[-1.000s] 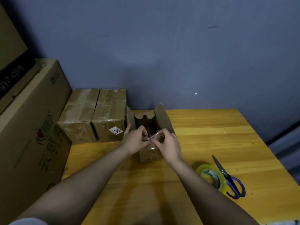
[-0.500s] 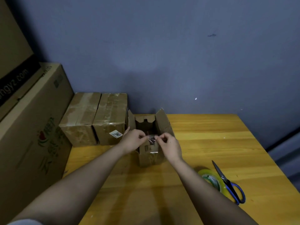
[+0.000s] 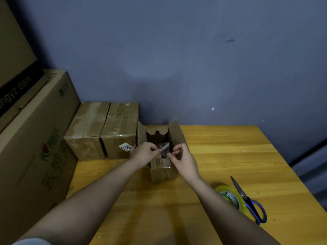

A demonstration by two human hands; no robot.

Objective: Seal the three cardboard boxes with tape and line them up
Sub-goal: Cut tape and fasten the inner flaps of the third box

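Here we see both hands over the open box (image 3: 161, 167) on the tabletop (image 3: 230, 156), the left hand (image 3: 144, 153) and right hand (image 3: 183, 160) each pinching an end of a clear tape strip (image 3: 164, 149), faint and hard to trace. The strip hides the box's contents. Two taped boxes (image 3: 104, 131) stand beside it; the tape roll (image 3: 230, 198) lies partly under the scissors (image 3: 247, 200).

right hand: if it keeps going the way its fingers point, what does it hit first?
Probably the strip of clear tape it already pinches, then the left hand on the strip's other end, above the open box. Depth is unclear.
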